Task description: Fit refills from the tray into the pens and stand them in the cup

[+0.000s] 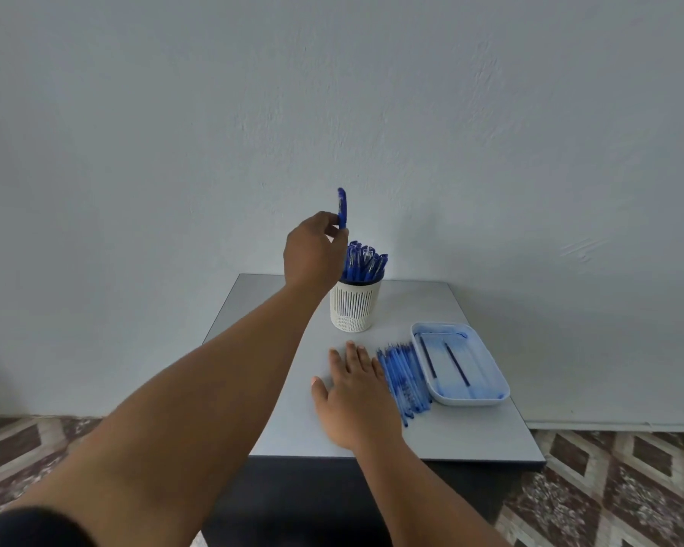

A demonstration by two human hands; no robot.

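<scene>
My left hand (311,252) is raised above the white slotted cup (355,307) and pinches a blue pen (342,207) upright, just left of the cup's mouth. Several blue pens (366,264) stand in the cup. My right hand (356,392) lies flat on the grey table (470,440) with fingers straight, its fingertips beside a row of several blue pen barrels (405,379). To the right of the row sits a white tray (486,398) with two dark refills (457,365) in it.
The table is small, with its front edge close to me and the pale wall right behind it. The cup stands at the back middle, the tray at the right. Patterned floor tiles show on both sides.
</scene>
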